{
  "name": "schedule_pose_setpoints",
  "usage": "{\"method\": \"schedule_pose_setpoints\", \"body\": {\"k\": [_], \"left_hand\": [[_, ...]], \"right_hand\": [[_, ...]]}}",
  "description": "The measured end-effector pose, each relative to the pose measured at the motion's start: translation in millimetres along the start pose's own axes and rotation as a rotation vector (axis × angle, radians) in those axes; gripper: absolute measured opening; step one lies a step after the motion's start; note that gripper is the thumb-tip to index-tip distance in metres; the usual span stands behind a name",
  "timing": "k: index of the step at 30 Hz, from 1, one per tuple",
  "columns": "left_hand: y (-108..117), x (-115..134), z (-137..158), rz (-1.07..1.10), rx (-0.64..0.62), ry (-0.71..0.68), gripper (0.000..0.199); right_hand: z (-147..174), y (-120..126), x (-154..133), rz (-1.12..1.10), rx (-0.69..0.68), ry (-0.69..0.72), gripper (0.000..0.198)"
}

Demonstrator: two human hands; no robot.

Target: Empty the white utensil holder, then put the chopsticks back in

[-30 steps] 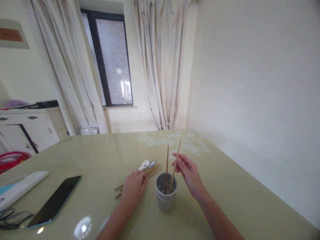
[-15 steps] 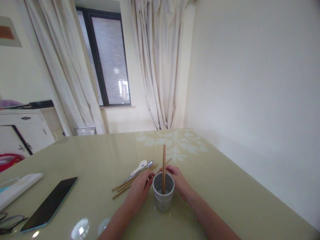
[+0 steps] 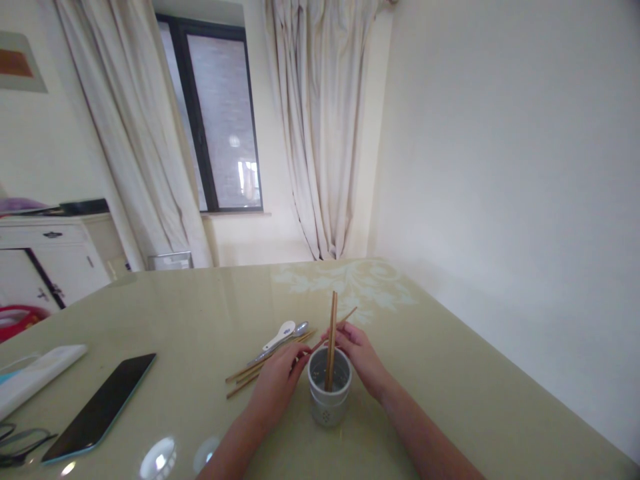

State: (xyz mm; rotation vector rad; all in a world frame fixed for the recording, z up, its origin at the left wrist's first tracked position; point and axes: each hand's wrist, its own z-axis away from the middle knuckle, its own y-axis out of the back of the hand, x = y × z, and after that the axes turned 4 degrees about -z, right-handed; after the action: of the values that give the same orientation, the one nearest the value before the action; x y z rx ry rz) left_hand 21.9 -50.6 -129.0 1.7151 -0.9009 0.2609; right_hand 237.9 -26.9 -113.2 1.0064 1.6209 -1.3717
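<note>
A grey utensil cup [image 3: 329,408] stands upright on the table between my hands, with a pair of wooden chopsticks [image 3: 333,327] leaning in it. Behind its rim, my right hand [image 3: 364,357] pinches another chopstick [image 3: 349,313], which slants up to the right. My left hand [image 3: 280,377] is closed at that chopstick's lower end, left of the cup; its fingertips are partly hidden. Beside and beyond my left hand lie several loose chopsticks [image 3: 242,395], a white spoon [image 3: 280,336] and a metal spoon [image 3: 301,328].
At the left of the glossy table [image 3: 450,373] lie a dark phone or tablet [image 3: 103,407], a white object [image 3: 40,373] and eyeglasses [image 3: 25,448]. A wall [image 3: 525,200] borders the right side. Curtains [image 3: 320,133] and a window stand beyond the far edge.
The held chopstick has shifted up and to the right behind the cup, along with my right hand. The pair in the cup now leans slightly right.
</note>
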Motion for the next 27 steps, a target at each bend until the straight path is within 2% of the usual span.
{"method": "schedule_pose_setpoints", "body": {"k": [4,6,8,10,13,17,20,23,27], "left_hand": [[11,-8,-4,-0.272,0.035,0.060,0.028],[16,-10,-4,-0.455,0.004,0.113,0.029],[18,-11,-4,-0.607,-0.041,0.155,0.029],[17,-11,-3,-0.688,-0.085,0.178,0.029],[16,-10,-2,-0.691,-0.127,0.208,0.027],[16,-10,-2,-0.563,-0.126,0.244,0.021],[17,-11,-1,-0.523,-0.109,0.267,0.019],[16,-11,-1,-0.522,-0.105,0.261,0.019],[14,-9,-1,-0.521,-0.117,0.194,0.021]], "right_hand": [[-16,35,-21,-0.128,0.304,0.265,0.044],[-19,52,-35,-0.191,0.390,0.362,0.045],[-17,60,-48,-0.239,0.419,0.411,0.046],[-12,58,-56,-0.269,0.397,0.419,0.044],[-2,40,-55,-0.226,0.251,0.382,0.038],[5,17,-40,0.046,0.028,0.312,0.035],[4,14,-25,0.250,0.009,0.243,0.044],[0,15,-9,0.347,0.021,0.152,0.053],[-3,12,11,0.414,-0.024,0.063,0.049]]}}
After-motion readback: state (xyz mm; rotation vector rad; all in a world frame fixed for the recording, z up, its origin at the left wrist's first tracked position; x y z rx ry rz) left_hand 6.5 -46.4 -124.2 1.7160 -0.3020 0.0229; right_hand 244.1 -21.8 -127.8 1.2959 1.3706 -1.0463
